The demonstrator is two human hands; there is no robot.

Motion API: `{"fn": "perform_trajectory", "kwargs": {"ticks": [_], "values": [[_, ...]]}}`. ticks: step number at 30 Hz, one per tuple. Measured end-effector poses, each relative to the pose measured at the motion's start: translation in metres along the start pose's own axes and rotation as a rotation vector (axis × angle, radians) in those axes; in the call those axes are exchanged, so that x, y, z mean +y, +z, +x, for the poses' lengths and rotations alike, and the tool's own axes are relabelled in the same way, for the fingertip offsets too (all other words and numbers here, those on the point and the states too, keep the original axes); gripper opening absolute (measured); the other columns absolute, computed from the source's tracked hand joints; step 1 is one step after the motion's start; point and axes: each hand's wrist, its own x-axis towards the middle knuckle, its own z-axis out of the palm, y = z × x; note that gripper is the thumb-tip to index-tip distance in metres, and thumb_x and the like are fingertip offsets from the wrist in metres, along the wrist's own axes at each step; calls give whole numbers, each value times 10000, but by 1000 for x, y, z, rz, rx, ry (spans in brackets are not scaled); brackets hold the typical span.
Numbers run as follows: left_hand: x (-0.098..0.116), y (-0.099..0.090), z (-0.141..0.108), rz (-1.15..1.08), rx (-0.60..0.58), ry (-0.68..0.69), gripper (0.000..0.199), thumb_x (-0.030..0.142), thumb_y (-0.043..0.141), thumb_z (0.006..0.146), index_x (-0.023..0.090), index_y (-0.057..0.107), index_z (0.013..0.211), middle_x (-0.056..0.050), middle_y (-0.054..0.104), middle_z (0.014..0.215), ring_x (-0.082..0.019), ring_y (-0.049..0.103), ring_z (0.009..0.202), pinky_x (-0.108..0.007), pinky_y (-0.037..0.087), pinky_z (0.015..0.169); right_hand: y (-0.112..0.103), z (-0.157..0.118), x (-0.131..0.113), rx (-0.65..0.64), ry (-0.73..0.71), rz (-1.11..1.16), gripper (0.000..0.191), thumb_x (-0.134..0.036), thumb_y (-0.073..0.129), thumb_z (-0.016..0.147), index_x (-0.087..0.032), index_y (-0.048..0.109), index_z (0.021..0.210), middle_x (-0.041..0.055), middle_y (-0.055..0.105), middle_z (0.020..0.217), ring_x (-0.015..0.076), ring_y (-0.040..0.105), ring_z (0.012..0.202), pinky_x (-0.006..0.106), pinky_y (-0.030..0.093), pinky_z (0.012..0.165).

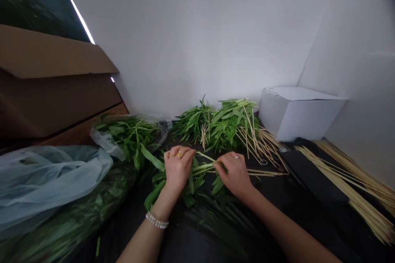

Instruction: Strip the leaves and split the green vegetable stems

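Green stems (204, 167) w/ leaves sit lower centre of frame, between the hands, just above the dark tabletop (112, 224). L hand (179, 164) is closed, fingers curled round a stem, though most fingertips are hidden; R hand (233, 170) pinches the stems btwn thumb & fingers. Handling, my guess: v. light, leaves soft & easily bruised, stems crisp, prob. a bit slippery if damp and apt to snap if bent hard. Best hold is prob. the pale bare stem, not the leaves. Thin sticks (267, 172) run right from nr the R hand; can't tell if it holds them too.

Around: leafy bunches (231, 127) upper centre, w/ loose skewers (262, 144) fanned beside them, these plus the thin sticks crowding the R hand's far side. Bagged greens (132, 135) nr the L hand, plastic bag (52, 176) at left edge. White box (299, 111), black flat object (314, 176) & long sticks (345, 191) are at right, apart from the hands
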Motion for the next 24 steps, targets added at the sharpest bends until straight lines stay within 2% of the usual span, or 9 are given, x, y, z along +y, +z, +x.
{"fn": "perform_trajectory", "kwargs": {"ticks": [5, 8, 10, 12, 15, 18, 22, 23, 24], "values": [[-25, -6, 7, -26, 160, -265, 172, 299, 514, 910, 223, 664, 945, -83, 698, 913, -282, 571, 969, -433, 392, 814, 5, -1, 10, -28, 90, -65, 162, -358, 590, 882, -216, 661, 849, 43, 691, 887, 228, 536, 969, 393, 263, 910], [-25, -9, 11, -385, 170, -401, 183, 352, 562, 874, 216, 677, 912, -69, 707, 885, -243, 608, 900, -389, 444, 821, 1, 1, 11, 38, 86, 2, 226, -418, 595, 879, -221, 681, 945, 57, 696, 962, 243, 530, 1040, 405, 281, 941], [-17, -11, 14, -746, 49, -532, 207, 387, 611, 833, 203, 677, 900, -55, 725, 862, -209, 638, 835, -348, 473, 798, -4, 5, 10, 67, 67, 126, 233, -399, 564, 900, -212, 686, 966, 68, 697, 963, 230, 550, 1013, 379, 346, 913], [-5, -13, 15, -1077, -165, -669, 262, 415, 669, 777, 180, 677, 893, -58, 738, 833, -187, 653, 759, -318, 490, 740, -8, 8, 7, 92, 70, 294, 227, -382, 566, 895, -210, 692, 975, 73, 698, 950, 217, 571, 971, 356, 405, 880], [14, -12, 12, -1360, -465, -786, 327, 436, 741, 699, 160, 682, 864, -63, 739, 793, -154, 637, 648, -274, 476, 628, -9, 11, 4, 50, 165, 579, 236, -384, 605, 857, -219, 700, 997, 65, 699, 950, 202, 603, 927, 329, 468, 815], [28, -9, 6, -1422, -648, -777, 330, 440, 758, 684, 161, 691, 848, -58, 731, 777, -135, 624, 625, -239, 444, 581, -8, 12, 0, -71, 332, 864, 263, -410, 641, 811, -213, 711, 970, 37, 703, 887, 178, 631, 822, 295, 493, 717], [35, -3, 1, -1361, -846, -606, 315, 465, 688, 755, 166, 710, 850, -54, 724, 772, -148, 627, 643, -251, 459, 608, -9, 13, -2, -173, 499, 1098, 233, -416, 694, 753, -189, 708, 806, -25, 641, 641, 115, 566, 578, 230, 439, 547], [35, -2, 1, -1319, -825, -566, 320, 474, 640, 793, 166, 713, 842, -56, 722, 768, -160, 630, 655, -270, 476, 632, -10, 14, -1, -160, 536, 1152, 233, -416, 703, 744, -187, 699, 783, -35, 621, 605, 102, 541, 537, 217, 416, 512], [33, -1, 1, -1251, -737, -542, 330, 473, 588, 832, 169, 714, 844, -59, 722, 778, -177, 637, 687, -296, 492, 671, -11, 15, 1, -126, 571, 1212, 237, -418, 712, 737, -185, 690, 774, -40, 613, 593, 93, 529, 516, 208, 401, 489]]}}
